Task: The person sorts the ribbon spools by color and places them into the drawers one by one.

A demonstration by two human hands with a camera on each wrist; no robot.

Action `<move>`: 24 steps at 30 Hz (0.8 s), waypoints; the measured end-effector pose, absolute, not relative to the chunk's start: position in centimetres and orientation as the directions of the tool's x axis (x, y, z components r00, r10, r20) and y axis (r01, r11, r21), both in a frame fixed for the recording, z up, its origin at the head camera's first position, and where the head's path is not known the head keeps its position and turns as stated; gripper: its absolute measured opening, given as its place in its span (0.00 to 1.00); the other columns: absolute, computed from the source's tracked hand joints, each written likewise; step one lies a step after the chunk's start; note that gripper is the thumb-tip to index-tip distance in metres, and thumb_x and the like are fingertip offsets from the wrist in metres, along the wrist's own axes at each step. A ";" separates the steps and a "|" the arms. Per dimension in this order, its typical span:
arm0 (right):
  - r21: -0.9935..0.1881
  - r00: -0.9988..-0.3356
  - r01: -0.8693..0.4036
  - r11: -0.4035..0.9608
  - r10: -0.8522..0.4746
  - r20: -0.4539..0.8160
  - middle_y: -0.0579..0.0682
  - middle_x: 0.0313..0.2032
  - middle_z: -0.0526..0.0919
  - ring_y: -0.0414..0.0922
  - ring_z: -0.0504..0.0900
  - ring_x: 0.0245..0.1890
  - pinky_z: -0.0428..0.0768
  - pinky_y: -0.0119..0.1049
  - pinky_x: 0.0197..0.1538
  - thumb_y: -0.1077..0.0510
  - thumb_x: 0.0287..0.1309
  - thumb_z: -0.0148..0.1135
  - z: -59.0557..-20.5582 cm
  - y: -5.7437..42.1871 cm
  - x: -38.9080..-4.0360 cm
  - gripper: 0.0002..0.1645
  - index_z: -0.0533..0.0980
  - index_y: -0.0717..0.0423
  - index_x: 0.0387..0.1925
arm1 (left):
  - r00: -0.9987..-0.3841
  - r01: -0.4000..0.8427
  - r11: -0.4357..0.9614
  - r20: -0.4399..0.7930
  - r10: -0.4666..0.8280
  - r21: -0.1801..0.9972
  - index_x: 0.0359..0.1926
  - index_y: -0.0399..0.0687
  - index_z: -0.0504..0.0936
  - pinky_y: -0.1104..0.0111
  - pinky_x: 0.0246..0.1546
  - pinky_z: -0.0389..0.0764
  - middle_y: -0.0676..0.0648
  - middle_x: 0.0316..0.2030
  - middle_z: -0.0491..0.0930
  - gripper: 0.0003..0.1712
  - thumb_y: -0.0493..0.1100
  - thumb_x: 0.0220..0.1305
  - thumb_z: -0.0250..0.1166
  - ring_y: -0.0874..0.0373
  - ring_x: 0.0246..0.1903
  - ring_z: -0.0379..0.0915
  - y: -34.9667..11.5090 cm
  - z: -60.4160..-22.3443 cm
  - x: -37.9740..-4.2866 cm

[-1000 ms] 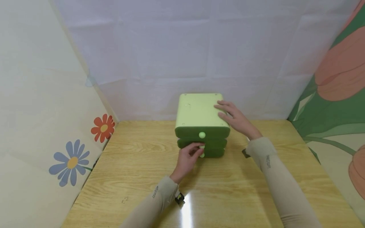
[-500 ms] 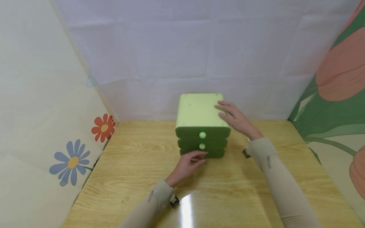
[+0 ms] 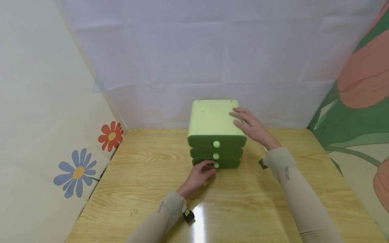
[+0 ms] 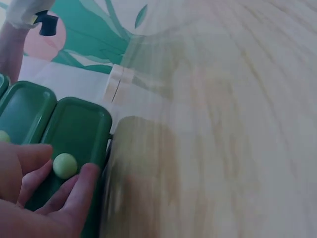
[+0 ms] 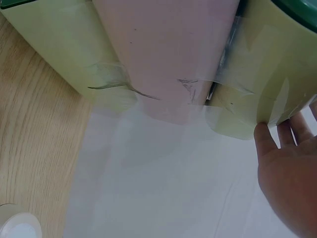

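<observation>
Three-drawer cabinet (image 3: 212, 118), pale green shell, dark green fronts, stands upright on the wood table (image 3: 146, 168), ahead of the left hand (image 3: 198, 176) and to the left of the right hand (image 3: 253, 128). Left thumb and fingers are parted narrowly about the bottom knob (image 3: 216, 165); can't tell if they touch it. Middle knob (image 3: 216, 156) sits just above those fingertips, top knob (image 3: 216, 144) higher again. Right hand lies spread wide on the upper right edge of the shell, no grip.

Drawers: top front (image 3: 200, 141), middle front (image 3: 202, 153) and bottom front (image 3: 231, 163) all look closed; contents hidden. Knobs face the person. Long axis of each front is level, running left to right across the left hand's reach.

By the right fingers, the right wrist view shows clear tape (image 5: 106, 74) on the side and a pinkish panel (image 5: 168, 49) between two yellow-green ones.
</observation>
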State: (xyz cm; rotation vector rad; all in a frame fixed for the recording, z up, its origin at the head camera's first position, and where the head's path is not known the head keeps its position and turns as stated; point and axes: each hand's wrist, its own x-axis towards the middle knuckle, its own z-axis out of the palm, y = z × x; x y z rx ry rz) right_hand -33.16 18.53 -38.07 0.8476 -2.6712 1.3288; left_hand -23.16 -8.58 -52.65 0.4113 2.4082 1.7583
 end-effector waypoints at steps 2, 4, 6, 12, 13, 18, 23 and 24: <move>-0.728 -0.851 -0.486 0.483 -0.453 0.267 0.47 0.81 0.54 0.54 0.48 0.82 0.52 0.69 0.78 0.45 0.80 0.50 -38.1 18.5 -33.2 0.29 0.66 0.45 0.76 | -0.961 0.148 0.290 0.069 0.268 0.946 0.59 0.45 0.83 0.63 0.53 0.86 0.40 0.51 0.86 0.18 0.38 0.70 0.68 0.48 0.51 0.84 -8.2 -52.8 -23.2; -0.730 -0.851 -0.486 0.481 -0.452 0.269 0.47 0.81 0.54 0.54 0.48 0.82 0.52 0.69 0.78 0.45 0.80 0.50 -38.2 18.5 -33.2 0.29 0.66 0.45 0.76 | -0.969 0.160 0.305 0.090 0.231 0.939 0.56 0.44 0.85 0.66 0.51 0.86 0.41 0.49 0.87 0.16 0.38 0.69 0.69 0.50 0.49 0.84 -7.9 -52.9 -23.3; -0.731 -0.851 -0.486 0.479 -0.451 0.270 0.47 0.81 0.54 0.54 0.48 0.82 0.52 0.69 0.78 0.45 0.80 0.50 -38.2 18.5 -33.2 0.29 0.66 0.46 0.76 | -0.975 0.170 0.316 0.113 0.191 0.934 0.53 0.44 0.86 0.69 0.49 0.86 0.42 0.46 0.88 0.13 0.38 0.68 0.70 0.52 0.47 0.85 -7.5 -53.0 -23.4; -0.735 -0.852 -0.481 0.478 -0.452 0.263 0.46 0.81 0.54 0.53 0.48 0.82 0.52 0.68 0.78 0.44 0.80 0.50 -38.1 18.4 -33.1 0.29 0.66 0.44 0.76 | -0.979 0.205 0.345 0.193 0.071 0.916 0.44 0.44 0.90 0.72 0.43 0.86 0.44 0.40 0.90 0.07 0.39 0.65 0.73 0.54 0.39 0.87 -6.7 -53.0 -23.5; -0.736 -0.853 -0.479 0.478 -0.452 0.262 0.46 0.81 0.54 0.53 0.48 0.82 0.52 0.68 0.78 0.43 0.80 0.50 -38.1 18.4 -33.1 0.29 0.66 0.43 0.76 | -0.979 0.206 0.344 0.197 0.060 0.916 0.43 0.44 0.90 0.72 0.42 0.86 0.45 0.39 0.90 0.07 0.39 0.65 0.73 0.54 0.39 0.87 -6.6 -53.0 -23.4; -0.736 -0.852 -0.482 0.476 -0.451 0.266 0.47 0.82 0.53 0.53 0.48 0.82 0.52 0.69 0.78 0.44 0.80 0.50 -38.2 18.5 -33.2 0.29 0.66 0.45 0.76 | -0.974 0.226 0.343 0.221 0.056 0.912 0.42 0.44 0.90 0.73 0.41 0.86 0.45 0.39 0.90 0.06 0.38 0.64 0.73 0.55 0.37 0.86 -6.3 -53.3 -23.5; -0.736 -0.853 -0.480 0.478 -0.449 0.265 0.47 0.82 0.53 0.54 0.48 0.82 0.50 0.70 0.78 0.44 0.80 0.50 -38.0 18.5 -33.1 0.29 0.66 0.44 0.76 | -0.961 0.272 0.357 0.272 0.053 0.894 0.40 0.41 0.91 0.72 0.40 0.87 0.44 0.38 0.91 0.06 0.36 0.62 0.75 0.53 0.36 0.88 -6.3 -53.3 -23.7; -0.735 -0.853 -0.479 0.479 -0.450 0.263 0.47 0.82 0.53 0.54 0.48 0.82 0.50 0.70 0.78 0.44 0.80 0.50 -38.0 18.5 -33.1 0.30 0.66 0.44 0.76 | -0.960 0.274 0.356 0.273 0.052 0.894 0.40 0.41 0.91 0.72 0.39 0.87 0.43 0.37 0.91 0.06 0.35 0.61 0.75 0.53 0.36 0.88 -6.3 -53.3 -23.7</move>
